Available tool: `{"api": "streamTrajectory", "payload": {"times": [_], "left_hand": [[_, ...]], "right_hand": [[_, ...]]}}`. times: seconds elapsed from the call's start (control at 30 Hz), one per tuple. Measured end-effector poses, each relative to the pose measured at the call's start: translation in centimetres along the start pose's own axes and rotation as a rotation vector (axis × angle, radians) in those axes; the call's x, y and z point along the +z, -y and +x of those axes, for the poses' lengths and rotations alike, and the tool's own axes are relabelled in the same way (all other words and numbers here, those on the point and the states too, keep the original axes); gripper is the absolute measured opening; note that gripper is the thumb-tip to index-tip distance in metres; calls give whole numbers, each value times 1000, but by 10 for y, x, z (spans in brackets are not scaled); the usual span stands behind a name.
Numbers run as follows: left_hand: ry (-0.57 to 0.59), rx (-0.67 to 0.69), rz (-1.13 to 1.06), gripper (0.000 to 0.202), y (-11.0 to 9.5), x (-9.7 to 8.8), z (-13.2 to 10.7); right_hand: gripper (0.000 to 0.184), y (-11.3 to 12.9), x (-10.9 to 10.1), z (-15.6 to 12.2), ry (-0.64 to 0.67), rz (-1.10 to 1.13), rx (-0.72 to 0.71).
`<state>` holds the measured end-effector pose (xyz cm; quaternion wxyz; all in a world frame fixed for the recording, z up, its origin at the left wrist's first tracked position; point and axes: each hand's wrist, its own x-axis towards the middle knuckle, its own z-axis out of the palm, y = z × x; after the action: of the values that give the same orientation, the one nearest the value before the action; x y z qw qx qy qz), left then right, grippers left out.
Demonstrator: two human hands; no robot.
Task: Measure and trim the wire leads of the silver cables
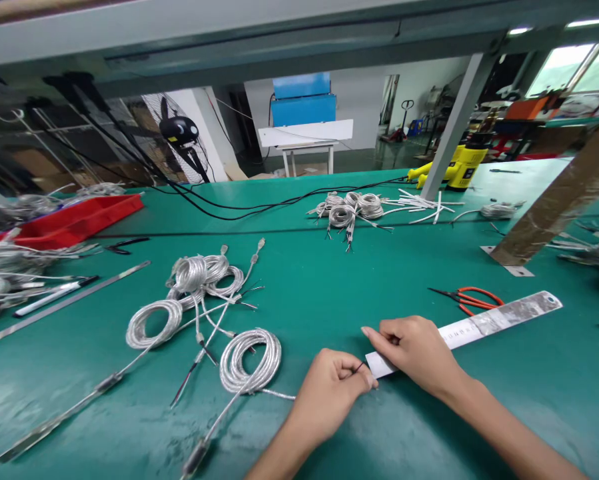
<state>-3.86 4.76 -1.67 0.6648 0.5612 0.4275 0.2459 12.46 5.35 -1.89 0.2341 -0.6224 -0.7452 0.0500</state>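
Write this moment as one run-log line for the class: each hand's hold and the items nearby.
left hand: pinches black wire | right hand: holds white strip | nearby: braided cable coil, orange-handled snips

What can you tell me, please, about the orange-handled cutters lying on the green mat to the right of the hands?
The cutters have two looped, orange, plastic-looking handles and narrow, dark metal jaws pointing left. They lie flat on the green mat, seemingly closed, just above the white-and-silver strip without touching it.
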Motion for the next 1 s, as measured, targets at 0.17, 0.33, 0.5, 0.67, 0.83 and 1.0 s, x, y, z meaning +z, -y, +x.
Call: {"api": "streamTrajectory", "payload": {"times": [0.17, 0.33, 0.5, 0.67, 0.83, 1.0], "left_hand": [[-6, -20, -19, 16, -8, 1, -2], [-1, -30, -32, 16, -10, 1, -4], [-7, -35, -38, 16, -11, 1, -5], [-10, -36, -15, 17, -12, 2, -4], [-16, -3, 19, 16, -5, 0, 0], [-90, 73, 52, 10, -2, -13, 3]], "right_hand": [[48, 0, 0, -1, -3, 10, 9], [48, -1, -1, -2, -7, 16, 1], [47, -1, -1, -2, -23, 17, -12], [48, 0, -1, -3, -34, 11, -27], [48, 0, 1, -3, -30, -9, -14], [47, -1, 7, -5, -36, -35, 45]]}}
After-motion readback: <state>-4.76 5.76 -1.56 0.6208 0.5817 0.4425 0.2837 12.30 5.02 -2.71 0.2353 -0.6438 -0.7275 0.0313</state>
